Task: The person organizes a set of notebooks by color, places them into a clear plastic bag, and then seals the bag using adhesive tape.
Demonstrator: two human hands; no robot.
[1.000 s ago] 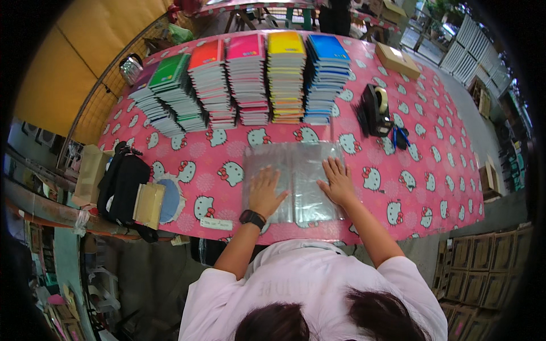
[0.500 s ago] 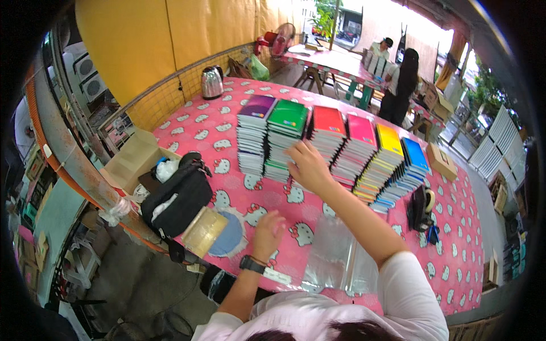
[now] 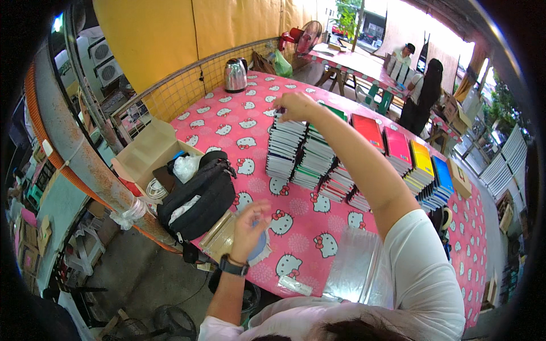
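Right hand (image 3: 298, 107) right over tall-stacked notebooks (image 3: 286, 145), ridged, white-edged, can't tell if its grip's closed, left hand (image 3: 248, 232) empty, fingers loose, glossy clear plastic (image 3: 351, 264) flat on the bench (image 3: 300, 241)

Stacks of notebooks (image 3: 368, 132) stand in a row across the counter (image 3: 306, 224). Behind and left of them sits a kettle (image 3: 235, 77). At the left edge, a bag (image 3: 200, 199) lies beside an open box (image 3: 149, 152). Plastic sheeting (image 3: 355, 266) lies before the stacks, a tape dispenser (image 3: 439, 221) to its right, a carton (image 3: 459, 178) right of the last stack.
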